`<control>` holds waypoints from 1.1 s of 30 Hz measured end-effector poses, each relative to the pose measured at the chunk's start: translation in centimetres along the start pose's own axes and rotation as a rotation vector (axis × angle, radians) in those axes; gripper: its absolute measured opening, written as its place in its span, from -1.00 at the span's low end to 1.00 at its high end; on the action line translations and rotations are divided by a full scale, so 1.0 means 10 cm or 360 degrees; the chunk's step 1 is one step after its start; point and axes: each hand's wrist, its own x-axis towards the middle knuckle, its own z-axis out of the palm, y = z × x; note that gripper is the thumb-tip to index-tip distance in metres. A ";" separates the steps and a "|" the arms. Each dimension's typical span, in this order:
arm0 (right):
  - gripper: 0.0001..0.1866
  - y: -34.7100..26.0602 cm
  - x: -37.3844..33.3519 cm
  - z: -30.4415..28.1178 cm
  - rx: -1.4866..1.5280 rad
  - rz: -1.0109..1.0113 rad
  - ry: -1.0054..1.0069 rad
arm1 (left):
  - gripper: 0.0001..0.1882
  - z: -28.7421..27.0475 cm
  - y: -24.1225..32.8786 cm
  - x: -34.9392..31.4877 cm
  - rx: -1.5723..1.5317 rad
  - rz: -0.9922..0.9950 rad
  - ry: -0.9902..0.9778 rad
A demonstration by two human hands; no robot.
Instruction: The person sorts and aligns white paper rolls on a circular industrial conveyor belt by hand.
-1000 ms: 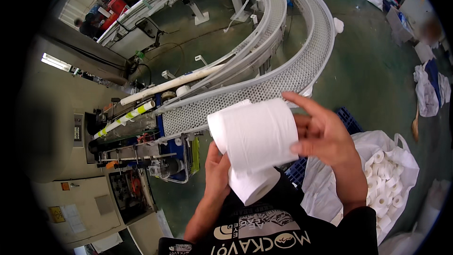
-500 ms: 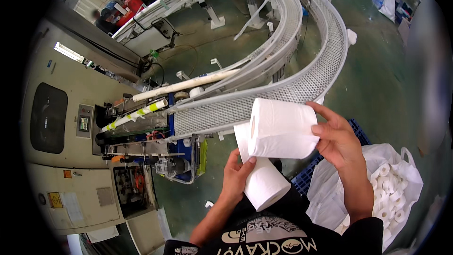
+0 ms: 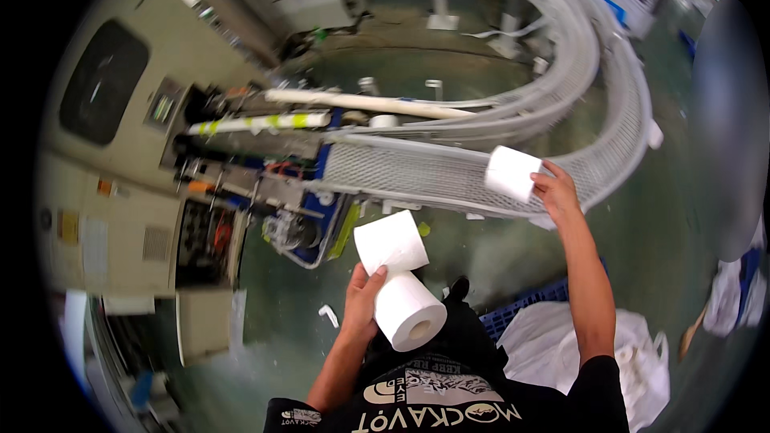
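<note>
Two white toilet paper rolls are in my left hand [image 3: 362,303]: an upper roll [image 3: 391,241] tilted with its wrapped side showing, and a lower roll [image 3: 409,310] whose core hole faces me. They touch each other where my thumb presses. My right hand [image 3: 557,192] is stretched out over the conveyor [image 3: 425,172], its fingers closed on the right end of another toilet paper roll [image 3: 513,173]. That roll is at the conveyor's near side; whether it rests on the belt I cannot tell.
The conveyor bends away to the right and curves back at the far side. A cream machine cabinet [image 3: 120,184] stands on the left. Below my right arm, a white bag [image 3: 545,345] lies by a blue pallet [image 3: 513,310]. A white scrap [image 3: 328,316] is on the green floor.
My right hand has moved away and forward with one roll, from beside the left hand's rolls to over the conveyor. My left hand keeps two rolls. The view has shifted.
</note>
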 end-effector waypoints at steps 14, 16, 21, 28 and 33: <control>-0.46 0.53 1.51 -0.92 -0.0534 0.0519 -0.0494 | -0.39 -0.81 0.36 0.73 -0.0166 -0.0243 0.0154; -0.49 0.48 1.54 -1.07 -0.1411 0.0276 -0.0244 | -0.36 -0.79 0.51 0.98 -0.0119 -0.0261 0.0080; -0.47 0.15 1.03 -0.06 -0.2017 -0.0196 0.0046 | -0.33 -0.82 0.74 1.32 -0.0081 -0.0184 -0.0030; -0.37 0.61 -0.21 2.74 -0.0789 -0.0494 -0.0728 | -0.46 -0.36 0.98 1.81 0.0171 -0.0057 -0.0467; -0.25 0.45 -0.16 3.05 -0.0335 -0.0257 -0.0745 | -0.41 -0.35 1.22 1.77 0.0153 0.0017 -0.0520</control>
